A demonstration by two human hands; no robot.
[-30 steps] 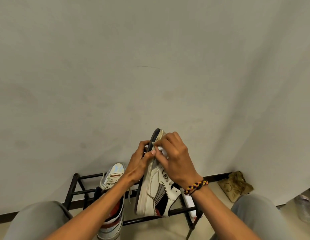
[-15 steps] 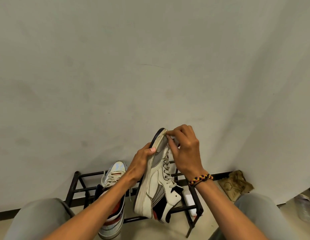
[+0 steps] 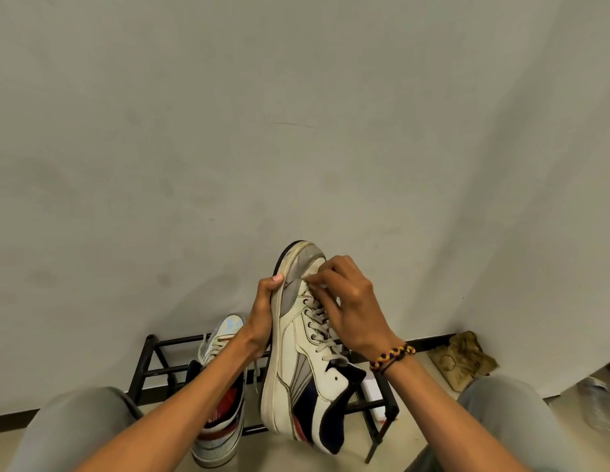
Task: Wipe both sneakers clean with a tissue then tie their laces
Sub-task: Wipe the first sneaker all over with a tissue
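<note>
The right hand's fingers point(image 3: 325, 272) are curled on a barely seen tissue point(image 3: 315, 279) at the toe of the held sneaker point(image 3: 305, 349), gripped under its sole by the left hand point(image 3: 264, 310). A snagged lace could be pulled loose. The second sneaker point(image 3: 222, 396) is left at 8 o'clock on the rack point(image 3: 153, 356); room is open above.

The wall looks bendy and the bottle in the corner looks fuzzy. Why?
Head view: the wide-angle lens bends the wall toward the edges; the bottle at the lower right edge is smeared and faint; the held sneaker in the middle stays sharp; the light is soft, without glare.
</note>
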